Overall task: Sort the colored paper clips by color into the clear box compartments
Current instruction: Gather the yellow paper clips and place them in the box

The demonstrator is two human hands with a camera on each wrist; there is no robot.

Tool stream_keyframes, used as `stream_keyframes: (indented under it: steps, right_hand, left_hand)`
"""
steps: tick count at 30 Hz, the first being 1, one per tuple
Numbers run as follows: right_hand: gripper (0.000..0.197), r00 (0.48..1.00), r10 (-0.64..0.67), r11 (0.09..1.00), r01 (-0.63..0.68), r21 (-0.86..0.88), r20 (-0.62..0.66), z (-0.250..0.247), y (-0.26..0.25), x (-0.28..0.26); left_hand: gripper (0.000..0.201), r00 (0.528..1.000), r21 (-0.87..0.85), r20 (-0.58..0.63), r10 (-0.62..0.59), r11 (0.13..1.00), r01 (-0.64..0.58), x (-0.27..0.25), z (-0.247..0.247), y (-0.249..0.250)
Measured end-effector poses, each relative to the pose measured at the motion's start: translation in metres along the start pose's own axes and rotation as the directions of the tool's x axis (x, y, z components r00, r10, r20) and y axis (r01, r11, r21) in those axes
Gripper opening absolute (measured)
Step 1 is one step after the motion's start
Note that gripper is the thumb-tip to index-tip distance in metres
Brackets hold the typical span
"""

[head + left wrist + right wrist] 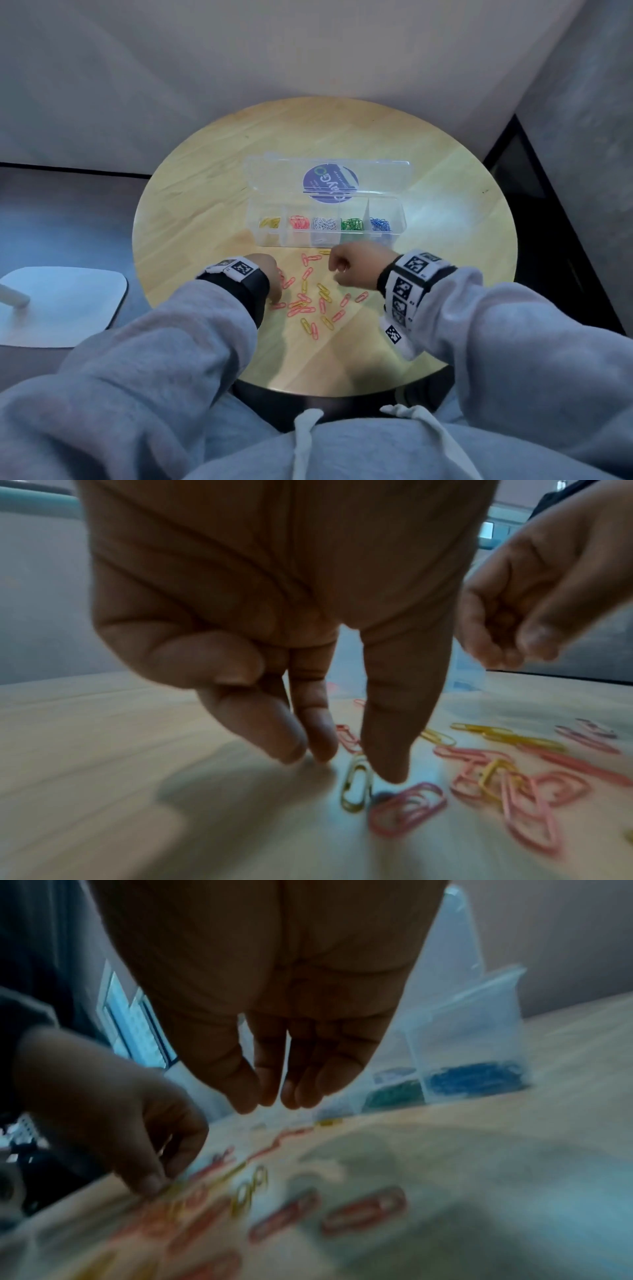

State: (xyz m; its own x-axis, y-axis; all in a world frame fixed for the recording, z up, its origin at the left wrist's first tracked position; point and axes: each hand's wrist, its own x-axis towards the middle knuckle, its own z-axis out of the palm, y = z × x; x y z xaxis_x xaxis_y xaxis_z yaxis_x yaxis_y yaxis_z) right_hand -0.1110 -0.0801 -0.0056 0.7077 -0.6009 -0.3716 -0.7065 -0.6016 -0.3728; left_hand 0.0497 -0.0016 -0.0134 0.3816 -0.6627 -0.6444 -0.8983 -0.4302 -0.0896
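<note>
The clear box [397,219] stands open on the round bench [205,192], its lid leaning back. All five compartments already hold clips: yellow [269,222] at the far left, then pink [299,222], white [324,223], green [352,224] and blue [380,224]. No white, green or blue clips are visible loose on the bench, so these three colors look finished.

What is left is a scatter of pink and yellow clips [308,301] on the bench just in front of the box, between the two hands. There are still many of them, so I judge the task is more than half done.

The left hand [270,274] reaches down to the left edge of the scatter; its fingers point to the bench and the index tip is beside a yellow clip [356,785], not yet pinching it. The right hand [356,262] hovers above the scatter near the box, fingers curled loosely together; I cannot tell if it holds a clip.
</note>
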Motion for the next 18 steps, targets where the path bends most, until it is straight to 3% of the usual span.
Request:
stream_keyframes:
  steps: [5, 9, 12, 14, 18]
  right_hand:
    - [0.037, 0.993, 0.061, 0.995, -0.053, -0.082, 0.104, 0.025, -0.01, 0.009]
    - [0.034, 0.995, 0.032, 0.993, -0.021, -0.115, 0.097, 0.032, -0.017, 0.014]
    - [0.028, 0.997, 0.033, 0.995, -0.026, -0.1, 0.07, 0.034, -0.014, 0.016]
    - [0.028, 0.996, 0.055, 0.994, -0.049, -0.098, 0.064, 0.036, -0.012, 0.017]
    - [0.025, 0.996, 0.086, 0.993, -0.083, -0.078, 0.039, 0.036, -0.009, 0.017]
  left_hand:
    - [0.029, 1.0, 0.017, 0.01, -0.009, 1.0, 0.009, -0.003, 0.002, 0.004]
    - [0.035, 1.0, 0.026, 0.005, 0.007, 1.0, -0.007, -0.005, 0.003, 0.004]
    - [0.029, 1.0, -0.043, 0.005, 0.029, 0.999, -0.029, -0.001, 0.006, 0.001]
    - [0.008, 0.999, -0.111, 0.001, 0.046, 0.993, -0.045, 0.0, 0.009, -0.002]
    - [0.016, 0.998, -0.202, 0.002, 0.069, 0.977, -0.067, 0.0, 0.011, -0.005]
